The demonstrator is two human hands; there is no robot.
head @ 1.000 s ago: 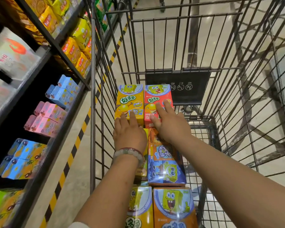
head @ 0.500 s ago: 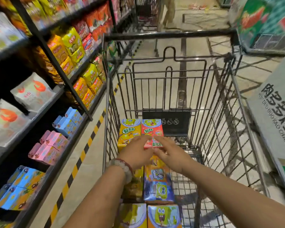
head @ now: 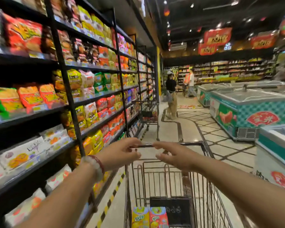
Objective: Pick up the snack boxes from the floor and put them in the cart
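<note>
Pale bead bracelet (head: 95, 165), red band

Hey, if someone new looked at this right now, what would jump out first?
Two hands, left hand and right hand, reach out mid-frame over the cart, fingers loosely curled and holding nothing. Low in the cart stand a yellow box and a red box. Snack-packed shelves fill the left, teal freezers the right.

Yellow snack box (head: 140, 217) and red snack box (head: 158, 217) lie side by side in cart (head: 211, 195).
</note>
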